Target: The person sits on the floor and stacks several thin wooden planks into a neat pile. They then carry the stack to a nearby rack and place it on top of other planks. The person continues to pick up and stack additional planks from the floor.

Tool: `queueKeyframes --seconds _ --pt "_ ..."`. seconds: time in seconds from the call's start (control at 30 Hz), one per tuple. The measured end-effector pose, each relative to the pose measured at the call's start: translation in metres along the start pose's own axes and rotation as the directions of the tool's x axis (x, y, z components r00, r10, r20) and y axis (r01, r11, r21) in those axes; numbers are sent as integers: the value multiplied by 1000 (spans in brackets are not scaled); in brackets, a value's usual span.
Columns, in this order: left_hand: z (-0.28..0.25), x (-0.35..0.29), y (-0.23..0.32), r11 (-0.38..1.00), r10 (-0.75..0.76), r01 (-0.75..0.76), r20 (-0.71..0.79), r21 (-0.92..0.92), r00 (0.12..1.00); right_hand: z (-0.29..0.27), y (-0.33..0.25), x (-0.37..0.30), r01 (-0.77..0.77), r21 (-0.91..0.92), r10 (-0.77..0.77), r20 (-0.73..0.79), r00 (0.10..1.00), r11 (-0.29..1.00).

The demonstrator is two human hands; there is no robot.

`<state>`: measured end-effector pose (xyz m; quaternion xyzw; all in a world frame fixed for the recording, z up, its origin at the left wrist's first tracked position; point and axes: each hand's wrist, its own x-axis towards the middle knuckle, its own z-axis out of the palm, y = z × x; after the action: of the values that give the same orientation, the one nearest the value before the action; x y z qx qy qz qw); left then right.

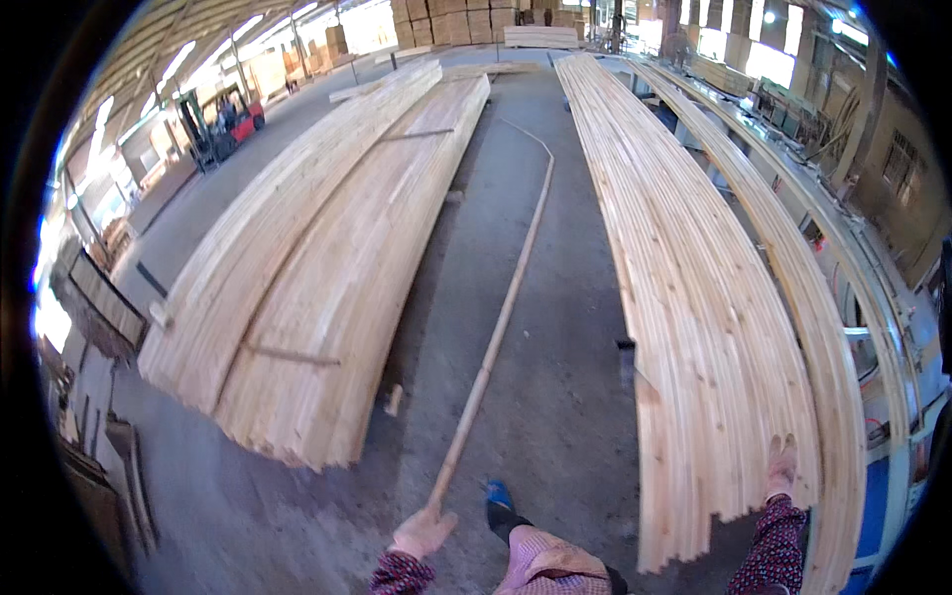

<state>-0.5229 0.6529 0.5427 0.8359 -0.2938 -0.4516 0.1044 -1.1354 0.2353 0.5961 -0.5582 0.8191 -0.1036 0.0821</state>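
Observation:
My left hand is closed round the near end of a long, thin wooden strip. The strip reaches far ahead over the grey floor, between two rows of boards, and bends to the left at its far end. On the right, my right hand lies with fingers stretched out on the near end of a wide layer of long pale boards. Their near ends are uneven, and dark knots show in the wood.
A stack of pale boards with thin cross sticks lies on the left. A narrower board and a long machine frame run along the right. A red forklift and stacked timber stand farther back.

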Motion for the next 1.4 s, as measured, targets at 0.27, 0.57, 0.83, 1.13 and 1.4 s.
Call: queueKeyframes --seconds 0.27,0.57,0.83,1.13,1.4 --pt "-55 158 -176 960 -183 140 161 244 970 107 -389 30 343 235 -336 -68 939 910" --pt "-316 443 -95 955 -198 176 72 237 978 206 -812 4 492 406 -619 286 732 770" --pt "-644 748 71 884 188 -84 -187 460 964 284 -973 47 303 264 -401 603 689 916" --pt "-823 1078 265 914 358 -281 -254 293 899 405 -1173 255 85 203 -200 657 727 976" --pt "-868 1162 351 867 75 -196 268 457 960 425 -1469 521 231 367 -409 539 737 901"
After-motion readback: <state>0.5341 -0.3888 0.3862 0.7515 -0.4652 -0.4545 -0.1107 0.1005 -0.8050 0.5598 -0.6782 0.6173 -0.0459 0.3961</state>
